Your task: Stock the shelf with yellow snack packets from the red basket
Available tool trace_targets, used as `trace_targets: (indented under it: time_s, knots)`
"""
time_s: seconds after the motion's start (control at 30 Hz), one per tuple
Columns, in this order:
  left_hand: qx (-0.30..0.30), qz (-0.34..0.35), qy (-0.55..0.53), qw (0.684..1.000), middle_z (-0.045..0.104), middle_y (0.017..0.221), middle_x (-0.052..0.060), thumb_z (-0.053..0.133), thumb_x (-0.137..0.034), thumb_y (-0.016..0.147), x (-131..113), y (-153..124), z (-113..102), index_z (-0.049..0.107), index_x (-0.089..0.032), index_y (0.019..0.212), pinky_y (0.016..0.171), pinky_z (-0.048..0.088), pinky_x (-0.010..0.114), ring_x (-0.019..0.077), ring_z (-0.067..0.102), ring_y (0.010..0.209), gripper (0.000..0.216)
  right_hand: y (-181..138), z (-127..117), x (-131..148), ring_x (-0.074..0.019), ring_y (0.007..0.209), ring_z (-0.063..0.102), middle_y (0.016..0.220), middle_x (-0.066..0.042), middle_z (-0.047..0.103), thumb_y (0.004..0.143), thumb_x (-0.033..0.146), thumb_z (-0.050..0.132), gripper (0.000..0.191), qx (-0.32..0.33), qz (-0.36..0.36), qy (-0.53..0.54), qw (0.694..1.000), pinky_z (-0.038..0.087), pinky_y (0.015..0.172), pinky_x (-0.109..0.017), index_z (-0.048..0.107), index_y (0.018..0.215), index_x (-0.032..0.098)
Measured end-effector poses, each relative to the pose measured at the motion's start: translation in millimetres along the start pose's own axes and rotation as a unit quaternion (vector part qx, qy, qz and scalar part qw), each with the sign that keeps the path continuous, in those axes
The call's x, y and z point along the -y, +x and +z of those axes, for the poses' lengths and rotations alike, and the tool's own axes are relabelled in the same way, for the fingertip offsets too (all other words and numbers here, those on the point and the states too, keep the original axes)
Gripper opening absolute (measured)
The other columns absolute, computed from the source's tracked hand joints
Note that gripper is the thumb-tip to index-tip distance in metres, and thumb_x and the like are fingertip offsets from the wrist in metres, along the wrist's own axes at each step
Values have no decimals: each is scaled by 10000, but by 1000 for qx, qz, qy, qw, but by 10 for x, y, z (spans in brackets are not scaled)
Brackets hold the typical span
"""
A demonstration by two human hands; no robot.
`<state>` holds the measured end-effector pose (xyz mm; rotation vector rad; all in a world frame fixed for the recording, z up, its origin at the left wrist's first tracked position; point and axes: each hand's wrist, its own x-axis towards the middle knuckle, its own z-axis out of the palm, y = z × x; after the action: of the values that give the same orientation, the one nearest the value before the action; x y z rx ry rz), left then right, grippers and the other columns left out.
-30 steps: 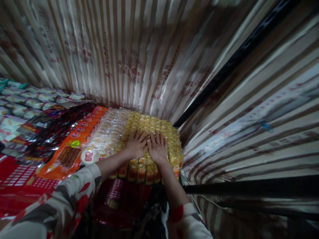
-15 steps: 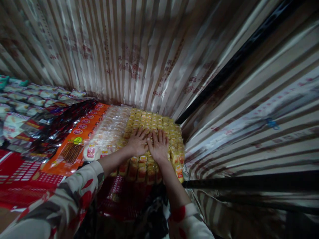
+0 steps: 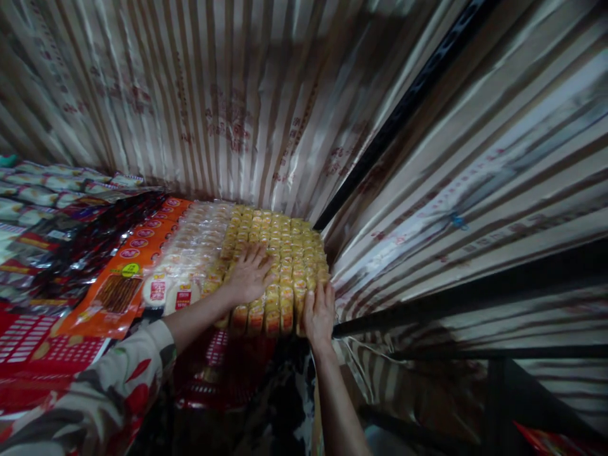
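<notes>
Rows of small yellow-wrapped snack packs stand packed side by side in a block. My left hand lies flat on the top of these packs, left of their middle, with fingers stretched out. At the block's right front edge, my right hand rests with its fingers extended along the outer packs. Neither hand has anything in its grasp. Left of the yellow packs are rows of clear-wrapped white round snacks, partly behind my left forearm.
Further left lie orange snack bags, dark glossy packets and white packets. Red packaging hangs along the front. Striped sheeting rises behind, and a dark pole slants past the right corner.
My right hand has moved from the middle of the yellow packs to their right front edge. My left hand stays flat on top. The view has shifted slightly to the right.
</notes>
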<state>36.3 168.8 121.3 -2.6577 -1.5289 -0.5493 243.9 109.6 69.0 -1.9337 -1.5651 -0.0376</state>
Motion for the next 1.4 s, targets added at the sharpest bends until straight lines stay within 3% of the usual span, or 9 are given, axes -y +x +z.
trace_targets:
  time_s: [0.17,0.3,0.5,0.67,0.8,0.97,1.1,1.23,1.4]
  knots:
    - [-23,-6,2,1000,398,1393,101,333,-436,903,-65,-41,32,477,-215,1269,1078,194,481,260,257,1332,451,-131,147,100,-253,1360,155,1447,-184,240,897,491,147,668,-15,35,76,996,180,1082,-476,301,1373,49]
    - [-21,-7,-3,1000,425,1371,110,327,-444,905,-53,-76,65,493,-186,1252,1077,205,483,275,277,1322,463,-282,188,284,-303,1337,209,1413,-216,292,891,498,187,670,-48,52,93,993,212,1053,-516,329,1356,37]
    - [-40,6,-40,998,439,1353,132,329,-400,913,-5,-182,-47,480,-148,1253,1093,204,457,251,270,1326,449,-328,121,403,-320,1328,225,1405,-240,292,864,557,184,769,1,81,109,991,191,1072,-499,290,1355,-26]
    - [-85,-16,-75,993,444,1346,146,385,-339,892,165,-537,-257,512,-119,1215,1082,267,465,263,277,1321,411,-217,29,424,-309,1323,245,1414,-200,299,838,599,180,791,20,129,126,983,163,1087,-476,288,1370,24]
    - [-112,-75,-83,987,492,1300,146,371,-259,882,415,-957,-393,535,-115,1188,1058,339,463,253,320,1302,376,-239,-23,358,-291,1321,258,1424,-158,306,827,609,240,759,84,163,150,972,167,1091,-469,299,1379,91]
    - [-117,-73,-93,986,499,1295,136,367,-221,872,599,-1204,-443,537,-132,1195,1045,379,449,247,344,1292,376,-350,-3,285,-282,1332,240,1442,-133,281,834,606,263,738,93,129,135,978,174,1092,-472,292,1387,118]
    - [-114,-68,-98,986,499,1291,144,353,-211,879,540,-1053,-401,547,-99,1171,1063,356,424,237,341,1293,368,-343,19,281,-280,1334,240,1417,-148,325,869,565,228,680,28,20,59,998,203,1081,-484,374,1348,105]
    - [-86,-65,-86,990,416,1367,146,368,-249,887,396,-713,-330,519,-105,1215,1081,304,432,259,244,1338,388,-162,2,332,-273,1347,205,1416,-163,327,893,497,252,600,-31,-100,1,994,234,1068,-481,487,1260,85]
    - [-52,-50,-33,997,235,1479,73,423,-390,875,283,-161,-88,429,-257,1313,1074,204,534,313,102,1369,458,374,72,565,-258,1375,72,1439,-115,308,918,423,233,536,27,-165,-100,981,221,1064,-476,422,1328,133]
